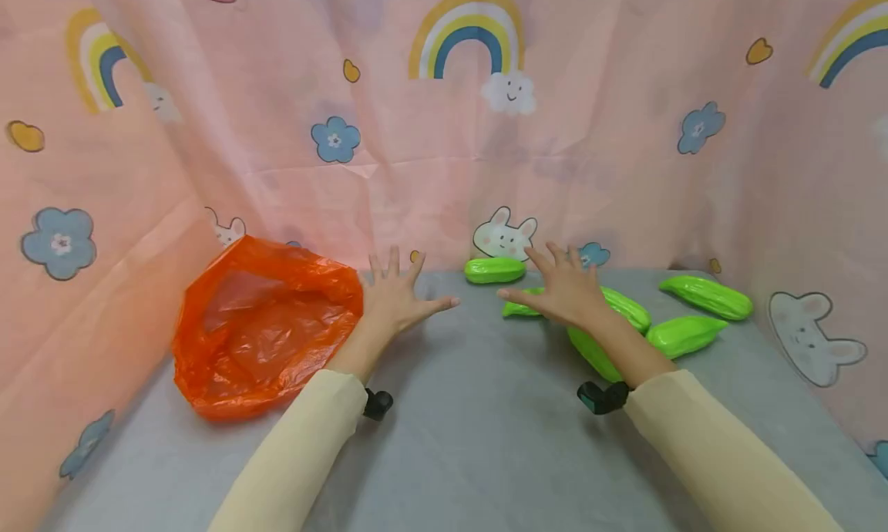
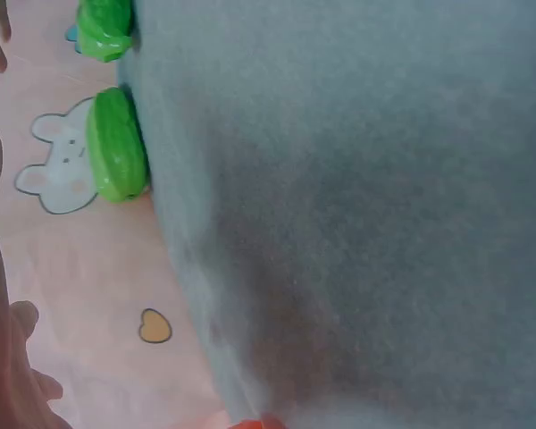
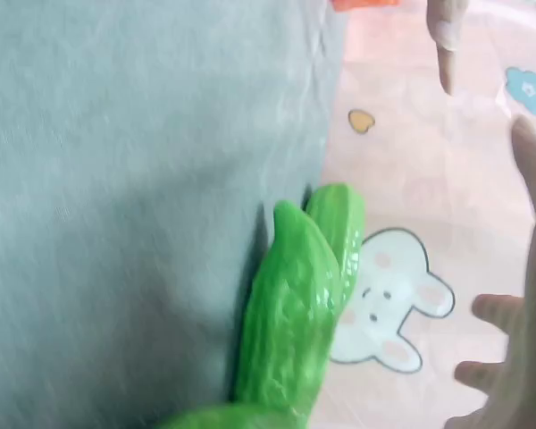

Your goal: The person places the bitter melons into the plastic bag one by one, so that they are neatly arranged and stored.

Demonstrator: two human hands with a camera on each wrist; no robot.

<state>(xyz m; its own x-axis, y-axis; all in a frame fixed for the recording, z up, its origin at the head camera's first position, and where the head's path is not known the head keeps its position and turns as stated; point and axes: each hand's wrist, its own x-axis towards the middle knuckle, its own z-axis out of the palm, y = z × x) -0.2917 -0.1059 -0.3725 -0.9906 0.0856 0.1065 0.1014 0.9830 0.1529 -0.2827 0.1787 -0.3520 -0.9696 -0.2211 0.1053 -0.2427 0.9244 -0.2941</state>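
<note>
Both hands hover above the table with fingers spread and nothing held. The left hand [image 1: 397, 304] is just right of an orange-red plastic bag [image 1: 257, 331], whose wide mouth faces up and toward me. Over the green vegetables hangs the right hand [image 1: 569, 291], partly covering some of them. They are bright green, glossy and ridged, like cucumbers with pointed ends. One green vegetable [image 1: 495, 270] lies at the back between the hands; in the right wrist view a pointed green vegetable [image 3: 290, 313] overlaps it. Part of the left hand [image 2: 4, 331] edges the left wrist view.
Two more green vegetables, one behind [image 1: 708, 297] and one in front [image 1: 685, 336], lie at the right. A grey cloth [image 1: 472, 439] covers the table. Pink printed curtain [image 1: 416, 185] encloses the back and both sides. Dark wrist cameras [image 1: 602, 398] sit at the cream sleeves.
</note>
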